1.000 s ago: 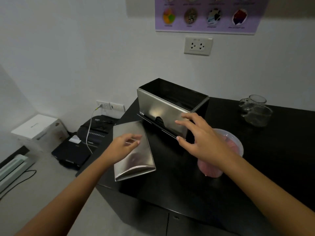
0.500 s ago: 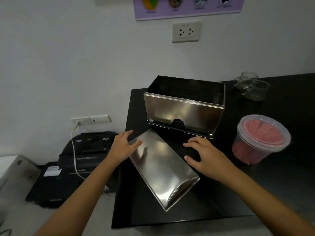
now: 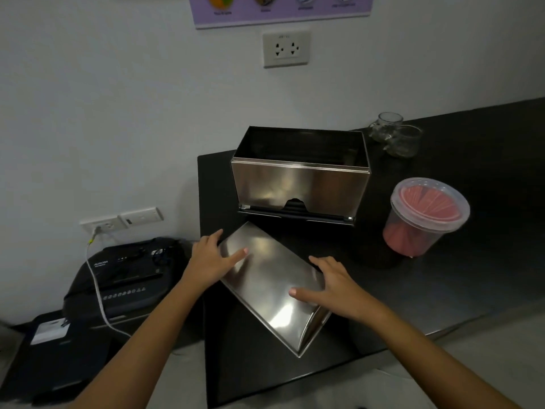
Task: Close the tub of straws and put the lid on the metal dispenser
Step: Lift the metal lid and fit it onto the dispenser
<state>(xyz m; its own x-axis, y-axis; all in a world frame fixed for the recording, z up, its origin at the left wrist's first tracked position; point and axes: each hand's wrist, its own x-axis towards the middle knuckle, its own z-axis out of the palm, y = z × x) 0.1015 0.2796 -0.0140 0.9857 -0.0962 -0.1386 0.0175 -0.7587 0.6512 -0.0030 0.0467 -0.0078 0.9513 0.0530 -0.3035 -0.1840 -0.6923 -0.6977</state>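
The metal dispenser [image 3: 298, 184] stands open-topped at the back of the black counter [image 3: 460, 293]. Its shiny metal lid [image 3: 265, 278] lies diagonally on the counter in front of it. My left hand [image 3: 211, 261] grips the lid's far left end, thumb on top. My right hand [image 3: 336, 287] grips its right long edge, thumb on top and fingers curled over the side. To the right of the dispenser stands the clear tub of pink straws [image 3: 418, 231], with its clear lid on top.
Two glass mugs [image 3: 395, 137] sit behind the tub near the wall. The counter's left edge runs just beside my left hand. Below it on the floor are a black shredder [image 3: 124, 278] and a white cable [image 3: 98, 293] running to a wall socket.
My right hand moved from the counter beside the lid onto the lid's right edge. My left hand stays on the lid's far end. The view shifted slightly.
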